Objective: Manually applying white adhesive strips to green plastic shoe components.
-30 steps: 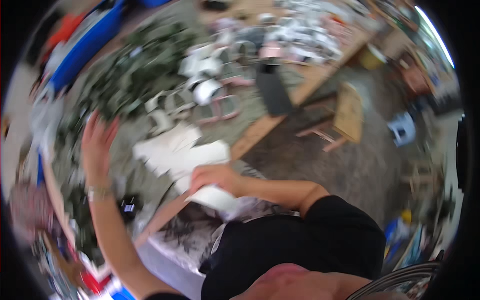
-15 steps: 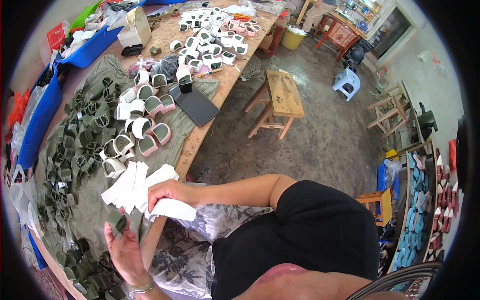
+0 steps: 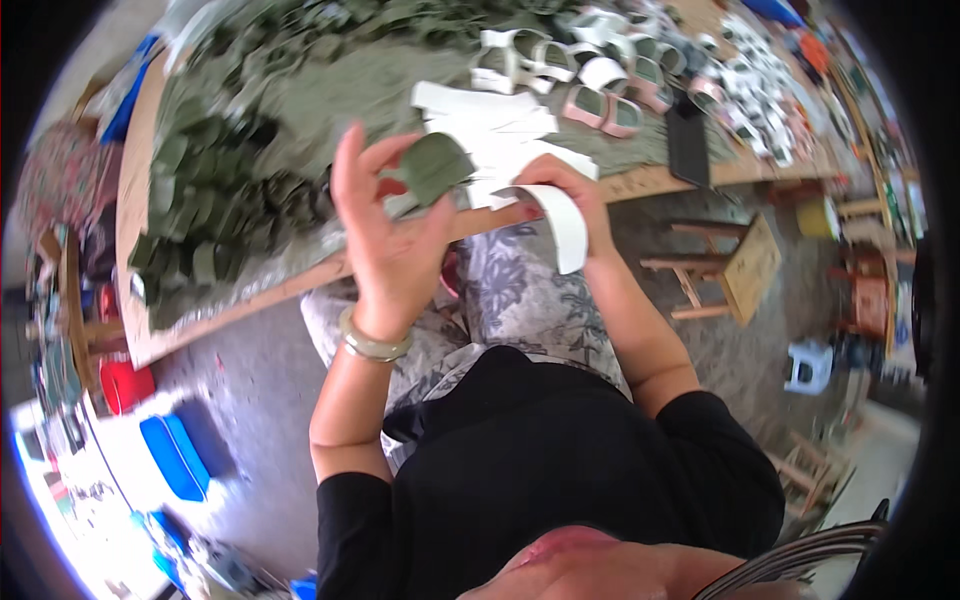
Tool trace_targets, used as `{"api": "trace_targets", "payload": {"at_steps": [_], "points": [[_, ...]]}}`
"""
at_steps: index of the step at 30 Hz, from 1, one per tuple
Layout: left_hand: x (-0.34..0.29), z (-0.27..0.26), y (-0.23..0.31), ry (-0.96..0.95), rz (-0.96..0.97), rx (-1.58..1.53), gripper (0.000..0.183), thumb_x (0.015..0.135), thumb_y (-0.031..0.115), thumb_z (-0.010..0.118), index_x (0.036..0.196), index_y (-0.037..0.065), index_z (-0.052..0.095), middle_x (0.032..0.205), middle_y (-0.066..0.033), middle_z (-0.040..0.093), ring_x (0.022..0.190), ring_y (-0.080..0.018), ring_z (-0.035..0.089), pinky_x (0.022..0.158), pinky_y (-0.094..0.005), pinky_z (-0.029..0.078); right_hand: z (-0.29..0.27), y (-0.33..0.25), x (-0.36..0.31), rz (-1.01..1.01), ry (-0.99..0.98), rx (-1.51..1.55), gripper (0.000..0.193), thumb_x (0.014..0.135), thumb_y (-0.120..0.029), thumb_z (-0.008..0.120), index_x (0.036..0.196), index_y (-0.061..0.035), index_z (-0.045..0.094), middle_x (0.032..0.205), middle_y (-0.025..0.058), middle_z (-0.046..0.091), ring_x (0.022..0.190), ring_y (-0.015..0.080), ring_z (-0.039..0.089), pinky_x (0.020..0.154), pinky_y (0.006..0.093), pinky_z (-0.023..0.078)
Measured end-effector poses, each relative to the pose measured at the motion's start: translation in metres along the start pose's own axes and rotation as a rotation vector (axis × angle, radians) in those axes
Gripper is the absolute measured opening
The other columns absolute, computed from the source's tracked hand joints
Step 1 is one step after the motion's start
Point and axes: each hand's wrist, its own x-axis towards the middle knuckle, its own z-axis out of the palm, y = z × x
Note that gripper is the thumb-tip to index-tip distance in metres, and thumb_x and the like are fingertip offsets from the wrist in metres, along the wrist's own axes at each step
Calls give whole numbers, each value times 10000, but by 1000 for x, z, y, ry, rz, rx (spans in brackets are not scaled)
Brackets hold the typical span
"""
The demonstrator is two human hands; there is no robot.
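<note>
the left hand, with a pale, smooth, rigid bangle at its wrist, is raised over the near edge of the table and pinches a dark green, curved, stiff-looking piece between thumb and fingers, the other fingers spread upward. just to its right, the right hand has its fingers curled around a white, bent, flat strip, whose free end arches down toward the person's lap; its fingertips are partly hidden. the green piece is in the air, near the white strip but apart from it. just beyond both hands, a loose stack of flat white strips lies on a grey-green, wrinkled cloth, which covers much of a light brown wooden table. to the left, a heap of dark green, curved pieces sits on the cloth, and more green ones lie along the far side. to the far right are white, looped, open pieces, pink-edged, rounded pieces and a black, flat, rectangular object. a brown wooden stool stands on the floor to the right.
</note>
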Motion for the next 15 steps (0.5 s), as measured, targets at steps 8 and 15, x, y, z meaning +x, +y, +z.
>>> {"api": "trace_targets", "payload": {"at_steps": [8,15], "points": [[-4,-7,-8,54,-179,-263,900,746,-88,631,1472,76,124,1237,-149,508,1066,-198,537,881,-331,453,6,5,0,-37,-32,-50,103,824,45,606,921,30,640,904,55,586,743,95,572,627,195,474],[-5,-8,-14,60,-254,-300,918,744,-106,618,1481,83,106,1250,-147,502,1088,-200,533,906,-328,450,7,4,-1,-39,-33,-29,121,800,79,584,898,33,638,903,64,574,755,102,569,638,199,483]]}}
